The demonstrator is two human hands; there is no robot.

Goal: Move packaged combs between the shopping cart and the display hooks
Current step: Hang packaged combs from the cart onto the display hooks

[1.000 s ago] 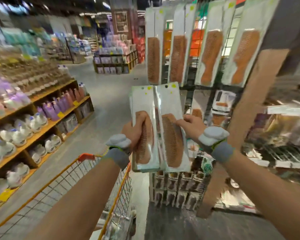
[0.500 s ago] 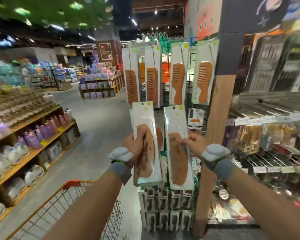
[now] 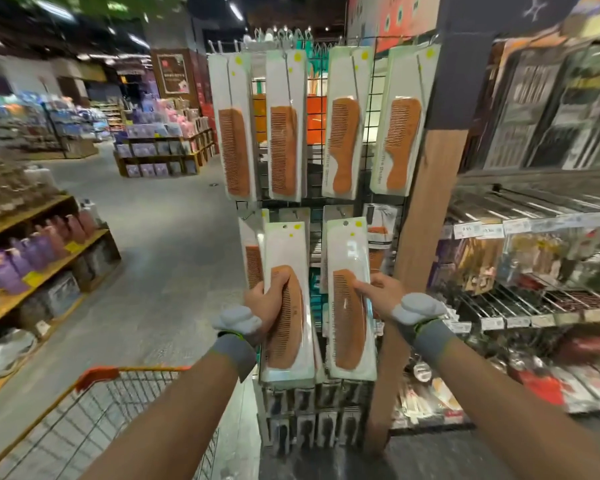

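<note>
My left hand (image 3: 269,306) grips a packaged wooden comb (image 3: 286,299) upright, thumb across its front. My right hand (image 3: 378,296) pinches a second packaged comb (image 3: 349,306) by its right edge, also upright. Both packs stand side by side in front of the wire display rack (image 3: 371,140), their hang holes near the second row of hooks (image 3: 342,212). Several packaged combs (image 3: 342,126) hang on the rack's top row. The orange shopping cart (image 3: 97,374) stands at lower left, under my left forearm.
A wooden post (image 3: 426,209) borders the rack on the right, with wire shelves of goods (image 3: 534,299) beyond it. Small dark packs (image 3: 309,424) hang low on the rack. Shelves of bottles (image 3: 32,258) line the aisle's left side.
Both packs have risen and drawn apart, now closer to the rack's second row of hooks. The view has tilted up, showing more of the rack.
</note>
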